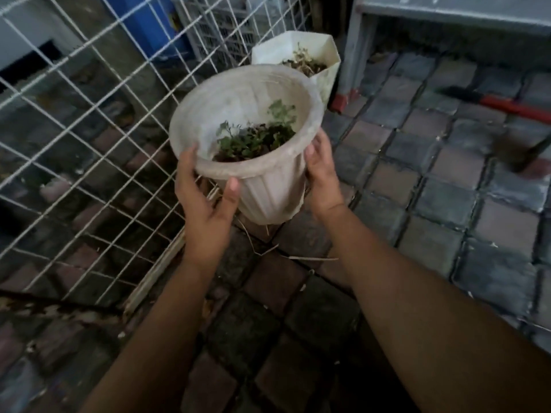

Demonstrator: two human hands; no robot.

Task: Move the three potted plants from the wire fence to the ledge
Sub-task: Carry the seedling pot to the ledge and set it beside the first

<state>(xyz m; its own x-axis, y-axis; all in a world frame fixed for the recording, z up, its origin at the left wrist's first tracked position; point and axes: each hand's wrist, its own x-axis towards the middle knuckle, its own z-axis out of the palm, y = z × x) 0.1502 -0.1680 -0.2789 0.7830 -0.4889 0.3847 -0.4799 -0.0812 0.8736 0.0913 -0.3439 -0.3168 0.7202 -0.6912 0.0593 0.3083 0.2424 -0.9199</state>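
Note:
A round white ribbed pot [268, 189] with small green leaves in dark soil is tilted toward me, held above the paving. My left hand [205, 204] grips its near rim and side, thumb on the ribbed wall. My right hand [323, 171] clasps the rim on the right. Behind it an angular white pot [325, 76] with dry brown plant matter stands on the ground beside the white wire fence [89, 114]. No third pot is in view.
Grey and reddish paving stones [432, 180] cover the ground. A grey bench or ledge [447, 13] with a red-footed leg [343, 99] stands at the back right. A red-handled tool [512, 107] lies on the paving at right. A blue container [149, 22] sits behind the fence.

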